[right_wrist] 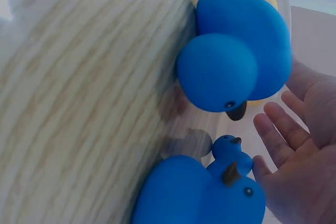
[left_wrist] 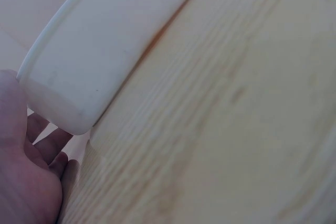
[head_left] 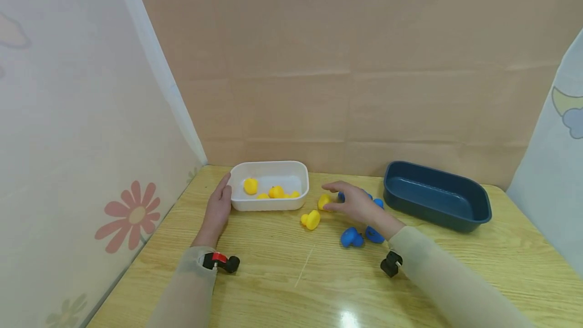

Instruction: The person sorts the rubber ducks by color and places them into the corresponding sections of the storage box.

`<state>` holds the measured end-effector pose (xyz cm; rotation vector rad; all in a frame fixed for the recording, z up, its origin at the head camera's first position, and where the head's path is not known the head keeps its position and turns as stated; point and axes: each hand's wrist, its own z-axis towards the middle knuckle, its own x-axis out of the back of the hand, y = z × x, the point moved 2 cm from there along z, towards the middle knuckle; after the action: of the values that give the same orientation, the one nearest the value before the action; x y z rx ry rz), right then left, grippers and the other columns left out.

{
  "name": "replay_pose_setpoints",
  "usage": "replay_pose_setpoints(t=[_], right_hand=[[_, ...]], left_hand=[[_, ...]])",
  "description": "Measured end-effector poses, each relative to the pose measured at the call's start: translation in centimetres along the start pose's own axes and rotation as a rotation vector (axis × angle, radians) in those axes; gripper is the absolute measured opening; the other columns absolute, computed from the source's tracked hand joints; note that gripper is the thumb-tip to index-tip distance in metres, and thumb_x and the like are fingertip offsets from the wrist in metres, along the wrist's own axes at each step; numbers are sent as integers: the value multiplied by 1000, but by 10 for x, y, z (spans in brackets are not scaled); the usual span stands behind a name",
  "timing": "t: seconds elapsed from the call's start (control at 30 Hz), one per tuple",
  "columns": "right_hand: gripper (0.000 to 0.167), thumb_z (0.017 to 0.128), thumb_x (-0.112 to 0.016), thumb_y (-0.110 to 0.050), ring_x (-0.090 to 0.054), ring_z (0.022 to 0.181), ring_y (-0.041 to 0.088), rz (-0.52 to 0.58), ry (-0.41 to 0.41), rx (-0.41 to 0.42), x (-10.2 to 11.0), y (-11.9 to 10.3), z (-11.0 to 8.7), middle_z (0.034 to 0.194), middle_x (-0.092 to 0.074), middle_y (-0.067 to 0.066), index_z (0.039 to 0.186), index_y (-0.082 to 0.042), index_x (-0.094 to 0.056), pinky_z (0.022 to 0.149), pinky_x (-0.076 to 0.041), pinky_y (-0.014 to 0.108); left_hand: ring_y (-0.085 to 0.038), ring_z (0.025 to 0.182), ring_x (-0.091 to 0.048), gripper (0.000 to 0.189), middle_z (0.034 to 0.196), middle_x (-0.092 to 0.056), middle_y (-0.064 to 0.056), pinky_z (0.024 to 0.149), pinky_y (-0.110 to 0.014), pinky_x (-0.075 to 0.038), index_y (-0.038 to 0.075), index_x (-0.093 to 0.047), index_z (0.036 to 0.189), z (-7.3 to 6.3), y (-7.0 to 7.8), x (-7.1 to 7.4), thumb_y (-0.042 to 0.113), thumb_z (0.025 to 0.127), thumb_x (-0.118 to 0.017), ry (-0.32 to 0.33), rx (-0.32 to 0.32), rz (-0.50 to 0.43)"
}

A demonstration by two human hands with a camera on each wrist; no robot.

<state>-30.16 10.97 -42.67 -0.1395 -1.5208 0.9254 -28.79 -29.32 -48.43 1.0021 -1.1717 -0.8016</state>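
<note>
My left hand (head_left: 217, 211) holds the left end of a white tub (head_left: 268, 206), its thumb at the rim and its fingers against the end wall. Inside the tub lie several yellow rubber ducks (head_left: 276, 192). My right hand (head_left: 357, 204) reaches over the table with thumb and fingers spread on either side of another yellow duck (head_left: 324, 200). One more yellow duck (head_left: 311, 220) lies on its side, nearer to me. Blue rubber ducks (right_wrist: 236, 51) sit beneath and beside the right hand; some are partly hidden by it in the head view.
A dark blue tub (head_left: 428, 194) stands at the back right with nothing visible in it. Close to my right sleeve lie two blue ducks (head_left: 350, 237). A brown paper backdrop (head_left: 346, 65) rises behind the table, and a flower-printed cloth (head_left: 134, 215) hangs on the left.
</note>
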Motion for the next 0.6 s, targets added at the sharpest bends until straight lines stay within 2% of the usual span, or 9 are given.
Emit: replay_pose_setpoints(t=[0.6], right_hand=[[55,101,-85,-26,-66,131,35,-34,-24,17,-3,7,2,148,-68,13,150,-8,-68,111,-54,57]], left_hand=[[-31,168,-19,60,181,-27,-5,136,-54,-16,27,-28,178,-2,3,0,40,119,-29,10,-23,9]])
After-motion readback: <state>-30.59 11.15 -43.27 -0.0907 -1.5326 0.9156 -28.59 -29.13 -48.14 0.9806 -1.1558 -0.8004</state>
